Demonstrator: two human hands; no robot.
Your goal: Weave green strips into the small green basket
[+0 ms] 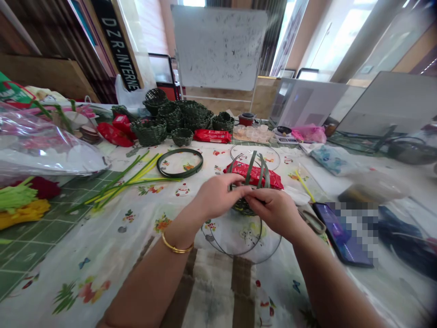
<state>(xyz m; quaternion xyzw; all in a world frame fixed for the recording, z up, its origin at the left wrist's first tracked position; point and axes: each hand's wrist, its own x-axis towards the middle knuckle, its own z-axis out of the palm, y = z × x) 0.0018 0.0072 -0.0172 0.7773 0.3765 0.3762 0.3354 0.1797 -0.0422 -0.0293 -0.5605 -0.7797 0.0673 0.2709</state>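
A small dark green basket [243, 207], partly woven, sits between my hands on the tablecloth. Several flat green strips [251, 167] stand up from its rim. My left hand [218, 193] grips the rim from the left, thumb and fingers closed. On the right side, my right hand [275, 208] pinches at the same rim, its fingertips close to my left thumb. A thin dark strand [235, 253] loops out below the basket toward me. My hands hide much of the basket's body, and the exact strand under my fingertips cannot be made out.
Behind the basket lies a red packet [273, 177]. A coiled green strip [180, 174] and loose green and yellow stems [126, 182] lie left. Finished woven baskets [150, 132] crowd the back. Scissors [312, 221] and a phone [341, 237] lie right.
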